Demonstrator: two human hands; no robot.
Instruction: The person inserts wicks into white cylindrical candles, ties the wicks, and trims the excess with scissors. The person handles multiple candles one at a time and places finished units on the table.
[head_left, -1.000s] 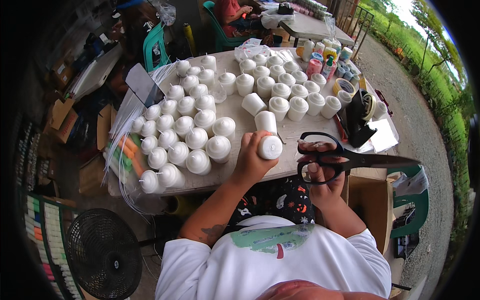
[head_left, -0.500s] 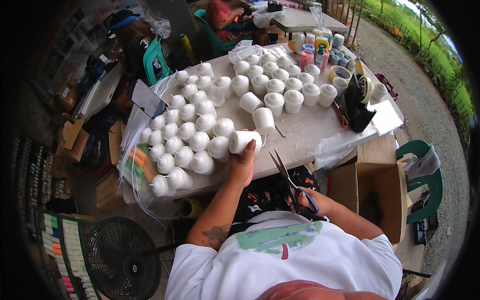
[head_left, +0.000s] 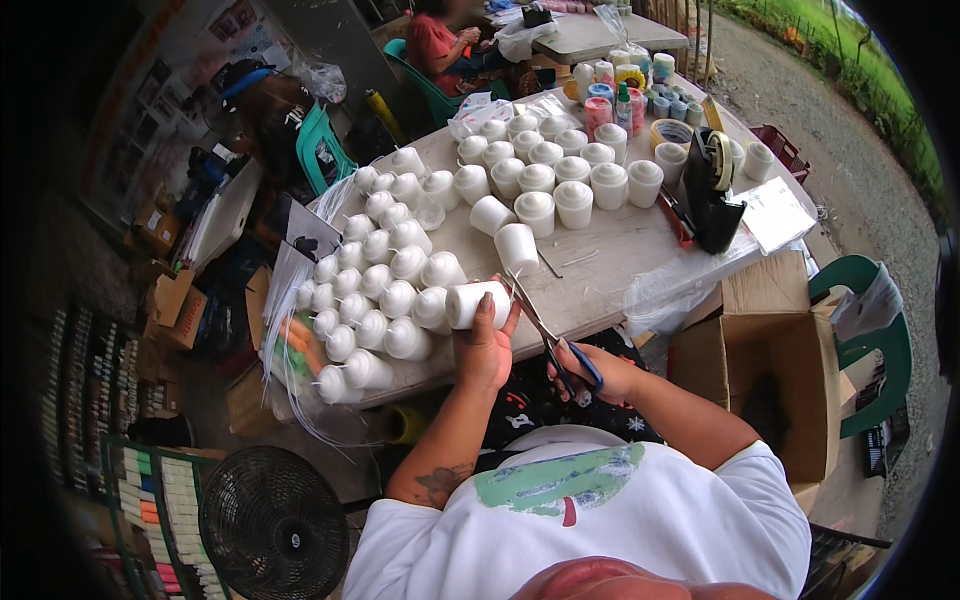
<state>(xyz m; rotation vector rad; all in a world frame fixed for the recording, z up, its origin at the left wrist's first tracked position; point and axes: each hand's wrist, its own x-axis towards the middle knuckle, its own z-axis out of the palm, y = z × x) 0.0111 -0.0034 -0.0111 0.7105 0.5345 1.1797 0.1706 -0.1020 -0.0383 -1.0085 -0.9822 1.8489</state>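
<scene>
My left hand [head_left: 486, 352] is closed round a white pillar candle [head_left: 468, 307], tilted on its side above the table's near edge. A pair of dark-handled scissors [head_left: 541, 331] is in my right hand [head_left: 612, 376], fingers through the loops. The blades are slightly apart, their tips at the candle's wick end; whether they touch the wick I cannot tell. Close by on the table lies another white candle [head_left: 516, 249], tipped toward me with its wick out. Rows of white candles [head_left: 398, 299] with domed tops and long wicks stand left of my left hand.
More white candles [head_left: 574, 203] stand farther back, near paint jars [head_left: 599, 112]. A black tape dispenser [head_left: 713, 190] sits at the table's right. An open cardboard box [head_left: 775, 375] and green chair [head_left: 880, 370] are at right, a black fan [head_left: 270, 530] lower left. Two people sit beyond.
My right hand has brought the scissors up and left to the candle's wick end, and their blades have closed somewhat. The left hand still holds the candle. The whole view has shifted slightly.
</scene>
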